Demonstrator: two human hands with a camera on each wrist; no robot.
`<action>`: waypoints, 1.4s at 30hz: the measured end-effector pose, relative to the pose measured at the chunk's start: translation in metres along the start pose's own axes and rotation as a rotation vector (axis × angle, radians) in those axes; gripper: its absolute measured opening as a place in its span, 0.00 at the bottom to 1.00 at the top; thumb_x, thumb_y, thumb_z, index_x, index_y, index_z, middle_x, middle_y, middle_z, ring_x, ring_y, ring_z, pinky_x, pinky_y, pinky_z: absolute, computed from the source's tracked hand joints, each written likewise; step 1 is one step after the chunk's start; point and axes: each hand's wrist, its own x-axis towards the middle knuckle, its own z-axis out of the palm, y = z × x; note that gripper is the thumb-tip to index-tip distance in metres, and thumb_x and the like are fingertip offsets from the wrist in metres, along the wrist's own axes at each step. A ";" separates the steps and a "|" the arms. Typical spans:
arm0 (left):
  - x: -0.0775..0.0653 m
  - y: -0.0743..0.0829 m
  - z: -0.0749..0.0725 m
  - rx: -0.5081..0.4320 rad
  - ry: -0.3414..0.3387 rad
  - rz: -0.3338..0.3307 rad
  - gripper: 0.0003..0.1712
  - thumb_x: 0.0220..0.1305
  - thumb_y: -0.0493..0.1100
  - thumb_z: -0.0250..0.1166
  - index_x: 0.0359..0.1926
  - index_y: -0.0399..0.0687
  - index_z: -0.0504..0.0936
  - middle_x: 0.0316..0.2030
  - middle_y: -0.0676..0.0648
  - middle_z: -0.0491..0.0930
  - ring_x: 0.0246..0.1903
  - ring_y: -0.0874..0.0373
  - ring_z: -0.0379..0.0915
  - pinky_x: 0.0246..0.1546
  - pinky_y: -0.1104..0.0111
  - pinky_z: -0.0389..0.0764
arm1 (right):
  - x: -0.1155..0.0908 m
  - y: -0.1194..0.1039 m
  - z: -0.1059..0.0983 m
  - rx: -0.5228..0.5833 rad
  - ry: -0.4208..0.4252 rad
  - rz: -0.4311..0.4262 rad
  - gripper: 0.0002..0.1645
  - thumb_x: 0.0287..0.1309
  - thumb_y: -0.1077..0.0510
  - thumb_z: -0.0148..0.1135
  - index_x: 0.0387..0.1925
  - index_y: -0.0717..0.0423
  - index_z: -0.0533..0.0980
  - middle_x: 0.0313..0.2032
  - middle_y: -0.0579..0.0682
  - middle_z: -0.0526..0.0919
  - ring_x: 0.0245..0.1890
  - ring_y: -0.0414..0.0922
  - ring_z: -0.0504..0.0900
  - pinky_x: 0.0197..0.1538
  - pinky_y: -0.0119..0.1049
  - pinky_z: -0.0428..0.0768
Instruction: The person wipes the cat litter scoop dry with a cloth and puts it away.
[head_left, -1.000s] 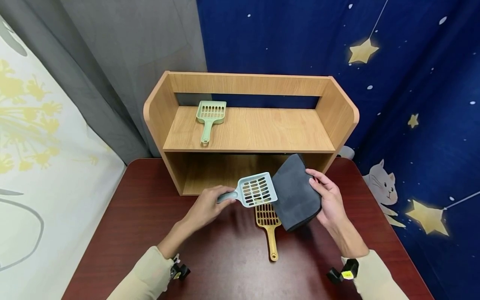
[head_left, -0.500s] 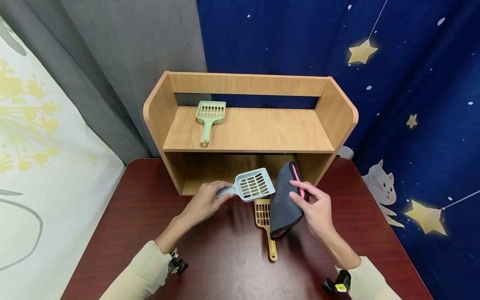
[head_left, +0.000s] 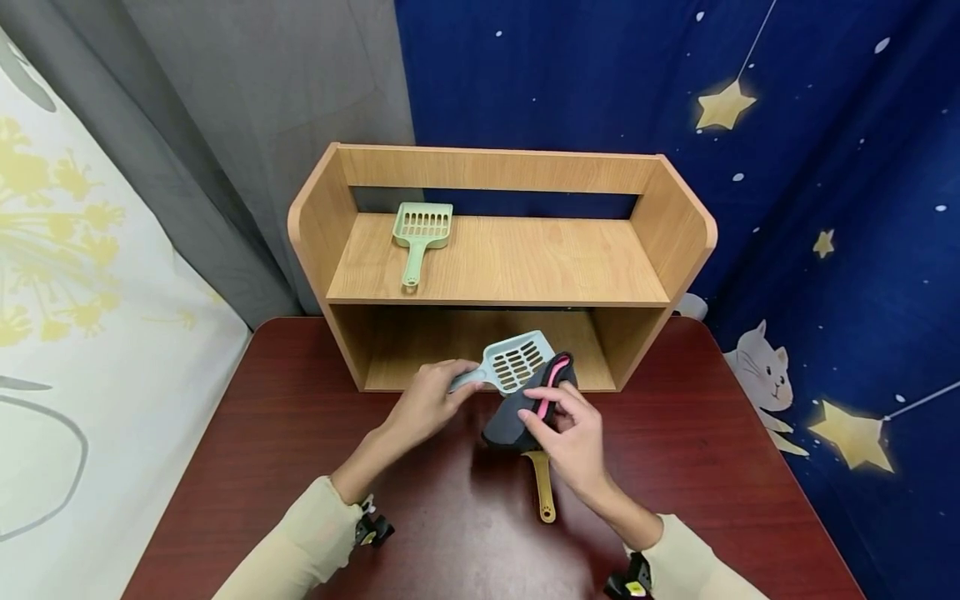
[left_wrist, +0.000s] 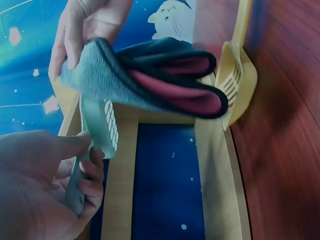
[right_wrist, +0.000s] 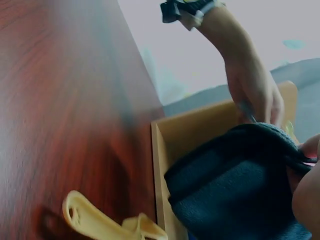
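The left hand [head_left: 429,402] curls around the handle of the pale blue litter scoop [head_left: 512,367]; the right hand [head_left: 576,435] pinches a folded dark grey cloth [head_left: 508,423] overlapping the scoop's slotted head, contact unclear, above the yellow litter scoop [head_left: 543,492] on the desk [head_left: 442,533].

A dark red-brown bench [head_left: 465,550] spreads toward 6 o'clock, and a pale wooden two-level shelf [head_left: 540,258] stands on its far side at 12. At 10 o'clock hangs a plain grey curtain [head_left: 247,100]; at 9, white fabric [head_left: 150,375] printed with yellow plants [head_left: 56,221]. A navy curtain [head_left: 840,158] fills the right, gold stars [head_left: 726,104] shining at 2, 3 and almost 4, a whiskered cat [head_left: 761,375] peering out near 3.
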 end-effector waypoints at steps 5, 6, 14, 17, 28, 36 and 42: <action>0.004 0.008 0.003 -0.009 0.002 -0.011 0.16 0.70 0.40 0.72 0.54 0.34 0.87 0.47 0.39 0.89 0.42 0.50 0.86 0.44 0.53 0.84 | -0.004 0.003 0.016 -0.049 -0.024 -0.149 0.19 0.50 0.76 0.78 0.45 0.62 0.87 0.31 0.55 0.78 0.27 0.45 0.74 0.28 0.23 0.76; 0.005 0.009 0.003 -0.011 0.003 -0.011 0.17 0.70 0.39 0.72 0.54 0.33 0.87 0.47 0.39 0.89 0.42 0.49 0.86 0.45 0.53 0.84 | -0.004 0.004 0.018 -0.055 -0.025 -0.167 0.19 0.50 0.76 0.78 0.45 0.61 0.87 0.31 0.54 0.78 0.26 0.46 0.74 0.27 0.23 0.75; 0.003 0.006 0.000 -0.004 0.009 -0.005 0.17 0.68 0.39 0.73 0.54 0.34 0.88 0.47 0.39 0.89 0.43 0.48 0.87 0.46 0.53 0.84 | -0.002 0.009 0.005 -0.091 0.077 -0.111 0.19 0.50 0.78 0.77 0.44 0.65 0.87 0.32 0.57 0.77 0.29 0.39 0.76 0.30 0.21 0.78; 0.001 0.003 -0.003 -0.011 0.006 -0.008 0.17 0.68 0.39 0.73 0.54 0.34 0.87 0.47 0.39 0.89 0.44 0.48 0.87 0.47 0.53 0.84 | 0.005 0.012 -0.008 -0.084 0.122 -0.068 0.19 0.50 0.80 0.75 0.45 0.69 0.86 0.33 0.61 0.77 0.30 0.36 0.76 0.32 0.21 0.78; -0.006 -0.004 -0.004 -0.019 0.023 -0.034 0.17 0.67 0.38 0.74 0.53 0.33 0.88 0.46 0.38 0.89 0.42 0.50 0.86 0.44 0.54 0.85 | 0.024 0.014 -0.032 -0.045 0.179 -0.025 0.19 0.51 0.81 0.72 0.46 0.71 0.85 0.33 0.60 0.76 0.27 0.32 0.77 0.29 0.20 0.76; 0.000 0.004 0.004 -0.046 0.044 -0.054 0.16 0.69 0.38 0.73 0.54 0.35 0.88 0.45 0.40 0.89 0.39 0.52 0.83 0.42 0.56 0.83 | 0.009 0.007 0.002 -0.074 0.067 -0.054 0.18 0.53 0.76 0.76 0.46 0.64 0.87 0.32 0.59 0.77 0.29 0.38 0.76 0.29 0.23 0.80; 0.003 0.009 0.009 -0.047 0.042 -0.076 0.16 0.70 0.39 0.72 0.55 0.35 0.88 0.48 0.39 0.88 0.40 0.51 0.83 0.42 0.56 0.83 | -0.001 0.007 0.020 -0.085 0.009 -0.123 0.17 0.54 0.74 0.76 0.45 0.62 0.87 0.31 0.55 0.76 0.28 0.42 0.76 0.28 0.24 0.81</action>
